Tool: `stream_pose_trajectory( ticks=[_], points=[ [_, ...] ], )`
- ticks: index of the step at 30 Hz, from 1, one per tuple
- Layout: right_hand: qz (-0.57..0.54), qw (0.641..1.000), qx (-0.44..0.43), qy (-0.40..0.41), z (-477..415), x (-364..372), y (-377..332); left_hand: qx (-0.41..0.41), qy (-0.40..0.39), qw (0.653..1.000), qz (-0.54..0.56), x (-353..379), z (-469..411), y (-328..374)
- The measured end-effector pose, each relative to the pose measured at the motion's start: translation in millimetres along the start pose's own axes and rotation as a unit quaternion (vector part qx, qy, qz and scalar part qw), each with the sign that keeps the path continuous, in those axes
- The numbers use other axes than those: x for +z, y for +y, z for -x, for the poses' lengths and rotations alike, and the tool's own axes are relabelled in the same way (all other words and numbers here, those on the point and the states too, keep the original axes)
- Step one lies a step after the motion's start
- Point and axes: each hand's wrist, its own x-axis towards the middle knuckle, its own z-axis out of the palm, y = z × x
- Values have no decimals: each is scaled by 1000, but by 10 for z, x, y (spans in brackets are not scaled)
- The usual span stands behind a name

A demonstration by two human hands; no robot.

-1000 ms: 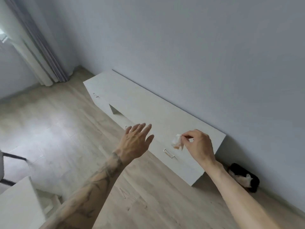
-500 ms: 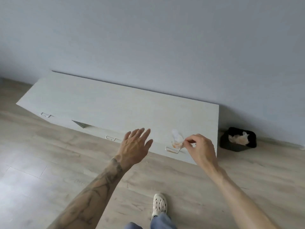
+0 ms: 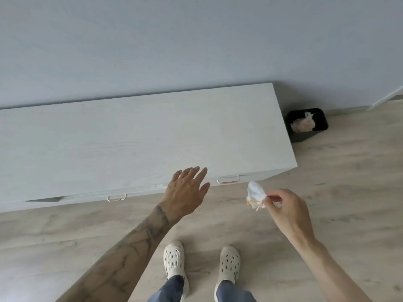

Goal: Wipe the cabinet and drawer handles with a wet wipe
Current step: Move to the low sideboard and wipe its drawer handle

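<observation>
A: Where do we find the wet wipe (image 3: 256,196)?

B: We see it pinched in the right hand (image 3: 287,212), between thumb and fingertips. It hangs crumpled in the air over the floor (image 3: 349,182), in front of the cabinet's right end. Its lower part shows an orange stain

A: Is it touching a handle?

B: No, we see a gap. The right handle (image 3: 227,179) sits up and to the left of the wipe, near it but apart, and we can make out an orange smear along its bar

A: And the left hand (image 3: 185,188)?

B: We see it spread, fingers straight and a little apart, palm down, holding nothing. Its fingertips lie over the front edge of the cabinet (image 3: 141,138), between the right handle and the middle handle (image 3: 116,197). We cannot tell whether it touches the surface

A: What do we see of the cabinet itself?

B: It is low, long and pale, and stands against the grey wall (image 3: 196,40). At the far left of its front we see a dark wedge-shaped gap

A: What else do we see around it?

B: A black bin (image 3: 322,127) stands on the floor just beside the cabinet's right end, with crumpled wipes (image 3: 304,125) stained orange inside. At the bottom we see two cream perforated shoes (image 3: 174,261) side by side on the wood floor, toes towards the cabinet
</observation>
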Motion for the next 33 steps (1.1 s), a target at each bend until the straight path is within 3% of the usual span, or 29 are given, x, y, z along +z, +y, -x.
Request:
stream_pose_trajectory(
  ticks=[5,14,25,33],
  points=[
    [-19,999,27,35,-255,664,467,37,19,999,-13,726,-512,-244],
    [-32,992,-19,124,-1008,1766,1136,68,216,974,-29,2044,-1142,-687],
    [-138,955,-218,143,-1375,2571,1619,97,414,897,-116,2711,-1550,-938],
    [-78,931,-304,187,-1584,2652,1883,105,495,852,-134,2876,-1657,-987]
  ],
)
